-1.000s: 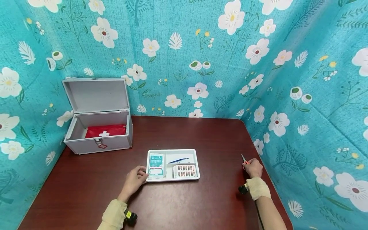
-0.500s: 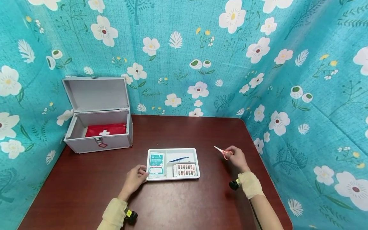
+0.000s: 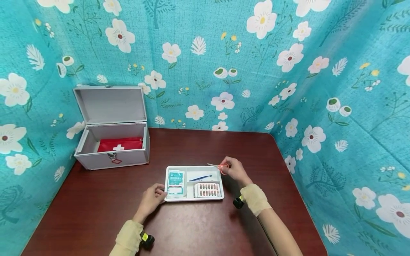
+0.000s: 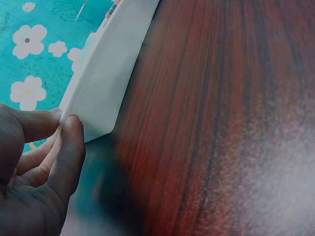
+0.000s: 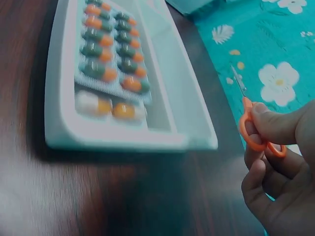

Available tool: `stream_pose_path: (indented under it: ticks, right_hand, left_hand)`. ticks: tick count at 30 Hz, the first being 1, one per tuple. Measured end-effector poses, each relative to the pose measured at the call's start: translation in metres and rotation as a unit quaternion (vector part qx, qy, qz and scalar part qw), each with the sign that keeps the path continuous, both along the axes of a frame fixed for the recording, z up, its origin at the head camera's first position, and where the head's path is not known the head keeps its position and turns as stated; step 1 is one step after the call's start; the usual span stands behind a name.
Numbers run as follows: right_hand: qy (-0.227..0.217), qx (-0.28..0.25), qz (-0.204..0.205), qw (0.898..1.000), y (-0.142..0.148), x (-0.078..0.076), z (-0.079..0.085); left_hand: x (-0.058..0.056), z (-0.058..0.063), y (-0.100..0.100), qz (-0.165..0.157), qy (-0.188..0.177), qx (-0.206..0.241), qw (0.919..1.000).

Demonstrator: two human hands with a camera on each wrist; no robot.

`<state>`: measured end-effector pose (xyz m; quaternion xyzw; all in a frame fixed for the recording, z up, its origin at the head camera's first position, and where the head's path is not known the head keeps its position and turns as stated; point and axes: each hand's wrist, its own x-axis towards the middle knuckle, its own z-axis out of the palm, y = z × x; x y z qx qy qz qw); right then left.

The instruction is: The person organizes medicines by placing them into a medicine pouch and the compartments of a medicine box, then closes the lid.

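My left hand (image 3: 150, 199) pinches the left front corner of a white divided tray (image 3: 194, 200); in the left wrist view the thumb and index finger (image 4: 71, 152) meet on its rim. By their orange handles, small scissors (image 5: 247, 118) are held in my right hand (image 3: 237, 171), with the thumb on one loop. Their blades point left and overlap the tray's back right corner in the head view. Inside the tray lie a teal and white packet (image 3: 175, 182) on the left, blue tweezers (image 3: 200, 178) at the back right, and capsule blister packs (image 3: 208, 191) at the front right.
A silver case (image 3: 110, 160) with its lid raised stands at the back left, holding a red pouch (image 3: 128, 143) with a white cross. All of this is on a dark red wooden table (image 3: 198, 231). A turquoise flowered cloth (image 3: 198, 92) hangs behind and at the sides.
My right hand has carried the scissors leftward from the table's right side to the tray's back right corner. The left hand has stayed at the tray's left front corner.
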<state>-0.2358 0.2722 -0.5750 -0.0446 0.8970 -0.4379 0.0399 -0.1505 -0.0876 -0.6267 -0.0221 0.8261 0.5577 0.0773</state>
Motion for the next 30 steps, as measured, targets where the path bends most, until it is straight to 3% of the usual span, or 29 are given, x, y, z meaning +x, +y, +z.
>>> stream_pose_path:
  ticks: [9,16,20,25,30]
  right_hand:
    - [0.018,0.024,0.035,0.999,-0.037,-0.007,-0.015]
    - [0.07,0.12,0.02,0.99,-0.054,-0.007,-0.026]
    - [0.068,0.166,-0.003,0.984,-0.059,-0.006,-0.028]
    - [0.063,0.189,-0.035,0.979,-0.06,-0.007,-0.032]
    - [0.075,0.18,-0.026,0.98,-0.058,-0.009,-0.031]
  left_hand:
    - [-0.001,-0.002,0.0,0.0,-0.002,-0.012,0.9999]
    - [-0.002,-0.003,-0.002,-0.002,0.001,-0.012,0.9999]
    - [-0.002,-0.003,-0.002,-0.001,-0.001,-0.024,0.9997]
    - [-0.003,-0.005,-0.001,0.0,-0.006,-0.017,0.9998]
    - [-0.003,-0.003,-0.002,0.0,-0.006,-0.014,0.9999]
